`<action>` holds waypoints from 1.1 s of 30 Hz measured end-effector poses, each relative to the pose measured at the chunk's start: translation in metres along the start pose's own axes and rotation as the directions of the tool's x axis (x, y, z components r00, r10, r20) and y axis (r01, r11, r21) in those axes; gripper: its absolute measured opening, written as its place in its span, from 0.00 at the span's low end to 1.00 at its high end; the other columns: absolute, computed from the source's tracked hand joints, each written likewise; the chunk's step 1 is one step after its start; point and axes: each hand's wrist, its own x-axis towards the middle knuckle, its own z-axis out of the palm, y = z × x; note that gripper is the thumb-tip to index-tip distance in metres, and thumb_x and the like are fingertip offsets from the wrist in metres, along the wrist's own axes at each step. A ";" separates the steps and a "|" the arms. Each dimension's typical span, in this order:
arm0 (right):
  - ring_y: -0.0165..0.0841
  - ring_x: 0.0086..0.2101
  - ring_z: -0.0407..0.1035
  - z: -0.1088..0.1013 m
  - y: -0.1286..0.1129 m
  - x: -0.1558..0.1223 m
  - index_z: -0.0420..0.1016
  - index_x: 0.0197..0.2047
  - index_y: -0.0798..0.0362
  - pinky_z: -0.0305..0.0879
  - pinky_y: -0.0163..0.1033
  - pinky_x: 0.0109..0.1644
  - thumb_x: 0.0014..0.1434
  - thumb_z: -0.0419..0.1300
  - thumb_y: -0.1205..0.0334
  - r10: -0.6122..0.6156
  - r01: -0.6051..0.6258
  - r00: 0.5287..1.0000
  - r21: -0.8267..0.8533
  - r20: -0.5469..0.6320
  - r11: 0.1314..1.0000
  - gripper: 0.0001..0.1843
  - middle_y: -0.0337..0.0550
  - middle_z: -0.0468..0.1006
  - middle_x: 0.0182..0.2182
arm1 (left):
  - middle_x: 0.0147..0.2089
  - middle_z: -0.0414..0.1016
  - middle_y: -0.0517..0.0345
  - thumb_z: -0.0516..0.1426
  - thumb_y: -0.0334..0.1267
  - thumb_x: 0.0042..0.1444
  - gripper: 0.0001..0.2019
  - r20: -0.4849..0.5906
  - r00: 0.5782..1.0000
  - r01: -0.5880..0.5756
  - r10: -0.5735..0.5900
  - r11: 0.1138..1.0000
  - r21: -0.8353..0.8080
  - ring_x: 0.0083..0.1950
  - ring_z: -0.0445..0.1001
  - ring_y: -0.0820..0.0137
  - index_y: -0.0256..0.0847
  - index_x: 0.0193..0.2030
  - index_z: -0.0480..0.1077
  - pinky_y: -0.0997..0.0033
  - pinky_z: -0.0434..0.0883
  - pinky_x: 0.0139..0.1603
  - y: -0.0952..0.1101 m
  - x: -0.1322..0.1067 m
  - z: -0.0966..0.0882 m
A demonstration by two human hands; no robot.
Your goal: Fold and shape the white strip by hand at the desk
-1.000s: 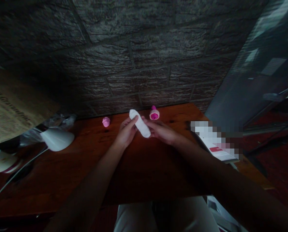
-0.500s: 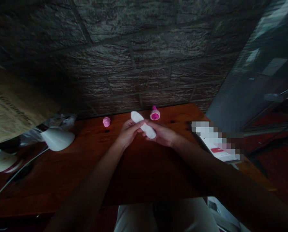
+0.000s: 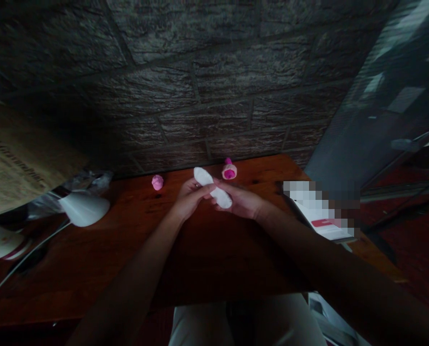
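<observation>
A long white piece [image 3: 222, 197] of what looks like modelling clay, rounded at both ends, lies slantwise between my hands above the table. My left hand [image 3: 189, 199] grips it from the left, its thumb pressed across the middle. From the other side, my right hand [image 3: 241, 199] holds the same piece, with fingers curled beneath it. Behind the hands on the tabletop sit a small pink lump [image 3: 157, 182], to the left, and a pink piece with a magenta centre and stem [image 3: 229, 170], to the right.
A dark stone wall [image 3: 221, 86] rises behind the wooden table [image 3: 124, 269]. To the left are a white cone-shaped object [image 3: 86, 210] with a cable, a white cup [image 3: 1, 241] and a brown paper bag [image 3: 23, 163]. A partly blurred-out white item [image 3: 318, 211] lies at the right edge.
Both hands keep hold of the white piece in nearly the same pose. The whole view has shifted very slightly.
</observation>
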 end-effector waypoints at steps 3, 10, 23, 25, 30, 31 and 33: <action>0.26 0.27 0.71 0.002 -0.003 -0.002 0.78 0.39 0.55 0.67 0.30 0.31 0.68 0.54 0.51 0.032 -0.032 0.999 0.001 0.041 0.999 0.18 0.43 0.81 0.31 | 0.24 0.73 0.61 0.71 0.36 0.39 0.12 -0.019 1.000 0.009 -0.010 0.999 -0.034 0.25 0.69 0.78 0.35 0.28 0.75 0.77 0.69 0.28 0.001 -0.001 0.002; 0.25 0.27 0.71 0.000 -0.007 -0.004 0.78 0.36 0.56 0.67 0.30 0.33 0.68 0.51 0.44 0.143 -0.139 0.987 -0.052 0.076 0.989 0.25 0.44 0.80 0.29 | 0.29 0.76 0.60 0.70 0.37 0.42 0.11 -0.127 0.991 0.012 -0.030 0.991 -0.134 0.28 0.71 0.77 0.37 0.30 0.76 0.78 0.70 0.28 0.003 0.003 0.000; 0.27 0.26 0.70 -0.004 -0.001 0.002 0.77 0.35 0.55 0.66 0.32 0.31 0.62 0.58 0.42 -0.132 0.123 0.991 -0.370 0.000 0.921 0.22 0.45 0.81 0.29 | 0.28 0.77 0.59 0.71 0.42 0.42 0.13 -0.219 0.975 0.014 -0.032 0.996 -0.083 0.28 0.73 0.76 0.36 0.28 0.75 0.75 0.70 0.31 -0.003 0.006 -0.001; 0.26 0.24 0.70 -0.006 0.001 0.002 0.77 0.34 0.55 0.66 0.32 0.30 0.62 0.60 0.47 -0.190 0.170 0.982 -0.483 0.006 0.859 0.19 0.44 0.81 0.27 | 0.28 0.77 0.58 0.71 0.42 0.42 0.14 -0.233 0.972 0.018 -0.033 0.997 -0.070 0.28 0.73 0.75 0.36 0.28 0.74 0.74 0.70 0.32 -0.003 0.006 -0.002; 0.26 0.24 0.70 -0.009 0.002 0.003 0.77 0.34 0.55 0.67 0.33 0.31 0.63 0.59 0.46 -0.240 0.230 0.969 -0.563 0.057 0.794 0.19 0.43 0.81 0.27 | 0.30 0.78 0.56 0.69 0.47 0.45 0.15 -0.183 0.981 0.061 -0.069 0.997 -0.049 0.31 0.75 0.73 0.37 0.31 0.76 0.72 0.72 0.36 -0.006 0.006 -0.002; 0.26 0.24 0.70 -0.009 0.003 0.003 0.77 0.34 0.55 0.67 0.33 0.31 0.64 0.58 0.45 -0.240 0.234 0.968 -0.566 0.065 0.790 0.20 0.44 0.81 0.27 | 0.31 0.79 0.56 0.69 0.48 0.45 0.16 -0.159 0.984 0.080 -0.086 0.996 -0.041 0.31 0.75 0.73 0.37 0.31 0.76 0.72 0.72 0.37 -0.007 0.006 -0.002; 0.26 0.23 0.70 -0.009 0.003 0.004 0.78 0.35 0.55 0.67 0.32 0.30 0.64 0.57 0.44 -0.223 0.219 0.973 -0.574 0.064 0.789 0.21 0.44 0.82 0.28 | 0.31 0.79 0.55 0.69 0.50 0.45 0.17 -0.123 0.987 0.101 -0.103 0.995 -0.026 0.31 0.75 0.73 0.37 0.31 0.77 0.72 0.72 0.37 -0.009 0.005 -0.003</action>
